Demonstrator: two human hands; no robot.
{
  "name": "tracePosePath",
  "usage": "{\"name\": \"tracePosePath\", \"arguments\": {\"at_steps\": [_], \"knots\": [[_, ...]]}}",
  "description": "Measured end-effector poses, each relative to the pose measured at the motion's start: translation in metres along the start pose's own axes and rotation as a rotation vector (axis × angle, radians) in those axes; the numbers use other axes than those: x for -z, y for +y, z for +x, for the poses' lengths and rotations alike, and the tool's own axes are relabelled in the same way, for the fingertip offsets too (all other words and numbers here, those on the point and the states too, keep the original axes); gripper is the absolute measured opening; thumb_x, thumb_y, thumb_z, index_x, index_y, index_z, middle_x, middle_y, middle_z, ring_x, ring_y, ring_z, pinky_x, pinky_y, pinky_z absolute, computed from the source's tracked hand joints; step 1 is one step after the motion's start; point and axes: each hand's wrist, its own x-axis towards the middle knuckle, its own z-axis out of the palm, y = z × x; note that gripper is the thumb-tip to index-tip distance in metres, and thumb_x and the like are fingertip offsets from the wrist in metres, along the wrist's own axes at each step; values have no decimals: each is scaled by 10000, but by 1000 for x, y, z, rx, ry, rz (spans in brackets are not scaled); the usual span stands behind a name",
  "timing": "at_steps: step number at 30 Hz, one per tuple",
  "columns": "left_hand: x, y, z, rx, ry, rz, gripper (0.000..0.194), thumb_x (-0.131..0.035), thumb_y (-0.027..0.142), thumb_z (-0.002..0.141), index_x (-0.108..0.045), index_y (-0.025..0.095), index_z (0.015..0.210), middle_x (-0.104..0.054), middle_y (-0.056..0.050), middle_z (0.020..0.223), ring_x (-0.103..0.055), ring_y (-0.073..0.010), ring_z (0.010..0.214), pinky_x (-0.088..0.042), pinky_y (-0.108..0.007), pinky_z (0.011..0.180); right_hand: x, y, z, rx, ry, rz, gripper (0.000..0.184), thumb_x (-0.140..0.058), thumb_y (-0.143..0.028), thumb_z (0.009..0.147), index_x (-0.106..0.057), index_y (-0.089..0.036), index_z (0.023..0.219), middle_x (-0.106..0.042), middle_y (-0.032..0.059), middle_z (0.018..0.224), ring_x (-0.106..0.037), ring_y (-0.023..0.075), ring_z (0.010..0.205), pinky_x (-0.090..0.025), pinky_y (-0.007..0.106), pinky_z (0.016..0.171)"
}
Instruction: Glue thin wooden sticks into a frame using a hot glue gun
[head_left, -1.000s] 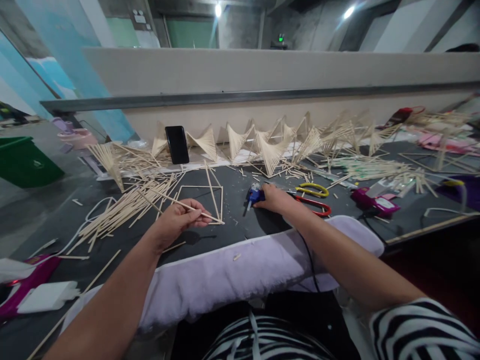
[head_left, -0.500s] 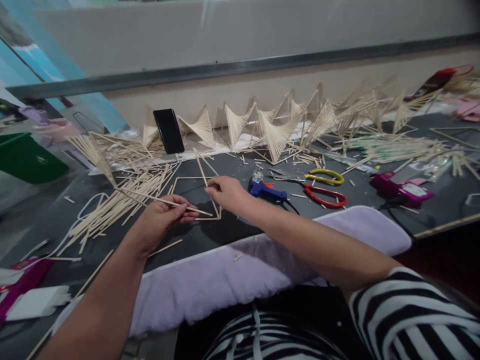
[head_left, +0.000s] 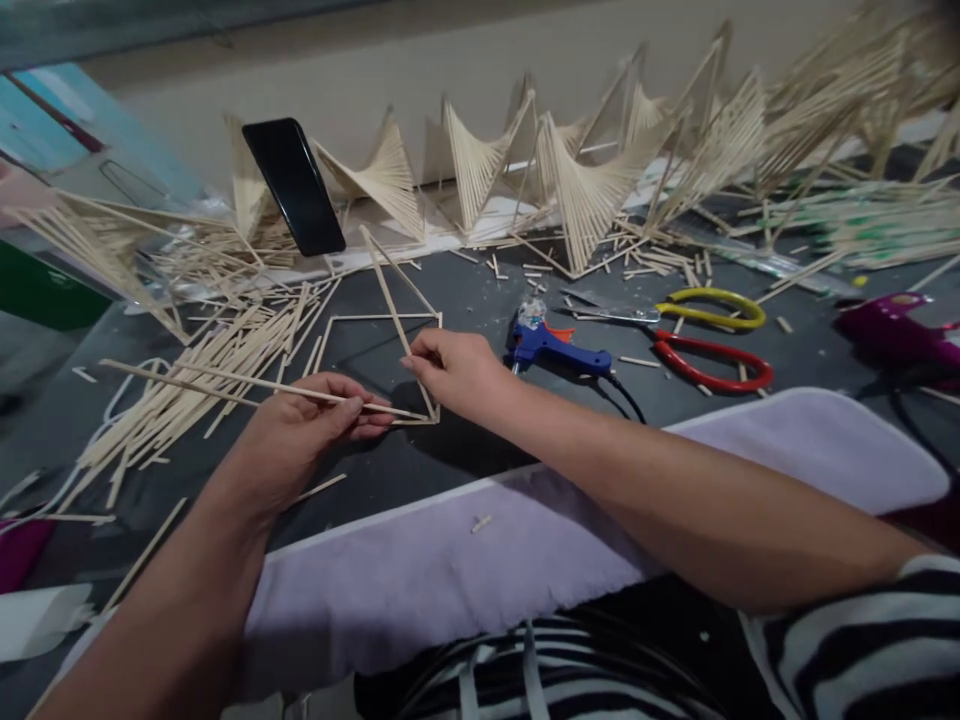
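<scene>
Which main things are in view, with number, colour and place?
stick models: several, pale, back
phone: one, black, back left
loose sticks: many, pale, mostly left
stick frame: one, pale, centre
glue gun: one, blue, centre right
scissors: one, red-yellow handles, right
cloth: one, lilac, front
table: one, dark, beneath
bin: one, green, far left
magenta devices: two, side edges
left hand: one, bare, gripping a stick
right hand: one, bare, at stick frame
</scene>
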Motion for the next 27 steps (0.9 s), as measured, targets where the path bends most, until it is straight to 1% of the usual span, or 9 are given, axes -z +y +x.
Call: {"name": "tracePosePath", "arguments": {"at_steps": [4, 11, 15, 20, 22, 25, 27], "knots": [[1, -5, 4, 3, 6, 3, 141, -600, 193, 748, -526, 132, 851, -666, -88, 902, -648, -159, 776, -518, -262, 737, 0, 2, -2, 11, -15, -5, 174, -467, -311, 801, -566, -176, 751, -508, -38, 590, -391, 71, 532, -246, 201, 512], [3, -10, 7, -19, 9, 24, 130, -607, 197, 741, -533, 150, 837, -672, -74, 891, -652, -169, 783, -516, -276, 751, 2, 3, -2, 27, -23, -32, 152, -463, -286, 804, -557, -176, 756, -512, -34, 613, -386, 71, 532, -244, 207, 515], [1, -9, 4, -39, 19, 113, 124, -611, 219, 739, -555, 160, 832, -670, -67, 910, -652, -164, 785, -517, -275, 752, 3, 2, -2, 25, -28, -43, 146, -462, -280, 807, -550, -175, 756, -513, -31, 622, -394, 74, 538, -248, 210, 519], [-3, -5, -2, -134, 22, 277, 110, -613, 225, 734, -596, 165, 825, -671, -64, 900, -649, -156, 777, -523, -258, 737, 5, 1, -2, 17, -41, -66, 139, -460, -274, 811, -548, -178, 762, -519, -26, 632, -411, 81, 553, -253, 215, 529], [-4, -4, -4, -152, 23, 322, 112, -611, 229, 735, -606, 167, 828, -672, -67, 898, -648, -159, 776, -526, -254, 725, 5, 1, -2, 13, -44, -71, 145, -455, -277, 815, -549, -178, 768, -524, -23, 638, -421, 83, 561, -255, 216, 531], [-4, -4, -4, -154, 19, 343, 110, -608, 237, 738, -609, 167, 822, -672, -72, 893, -649, -164, 770, -529, -252, 710, 4, 2, -2, 19, -47, -75, 152, -450, -282, 820, -551, -176, 776, -535, -19, 652, -435, 84, 579, -262, 217, 539], [-3, -5, -3, -149, 8, 316, 105, -602, 236, 742, -604, 166, 820, -671, -74, 899, -648, -169, 778, -527, -265, 722, 3, 3, -1, 25, -51, -75, 150, -454, -282, 819, -550, -174, 777, -539, -18, 656, -441, 85, 586, -267, 217, 545]]}}
